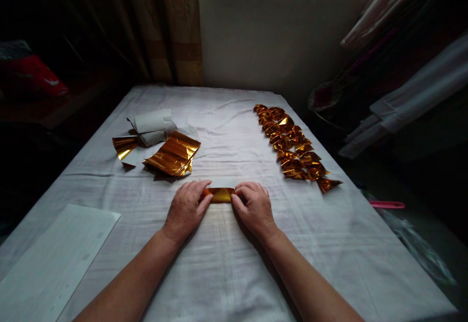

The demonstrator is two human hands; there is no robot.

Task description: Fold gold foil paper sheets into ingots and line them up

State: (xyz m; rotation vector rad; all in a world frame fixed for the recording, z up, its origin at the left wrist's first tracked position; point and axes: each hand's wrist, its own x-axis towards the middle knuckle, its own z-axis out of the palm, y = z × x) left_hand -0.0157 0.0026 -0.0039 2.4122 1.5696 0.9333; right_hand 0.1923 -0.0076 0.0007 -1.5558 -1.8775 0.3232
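Between my two hands a sheet of shiny gold foil paper (222, 195) lies low on the cloth, partly curled or folded, with a pale strip along its far side. My left hand (188, 207) pinches its left end between thumb and fingers. At the right end, my right hand (254, 207) grips it the same way. A stack of flat gold foil sheets (173, 154) rests just beyond my left hand. Farther right, several folded gold foil pieces (288, 139) stand in rows along the table's right side.
A white cloth covers the table (226, 263). Pale paper sheets (151, 124) and a curled foil scrap (125, 146) lie at the back left. A white board or sheet (62, 258) is at the front left. Clothes (417, 98) hang beyond the right edge, above a pink handle (387, 205).
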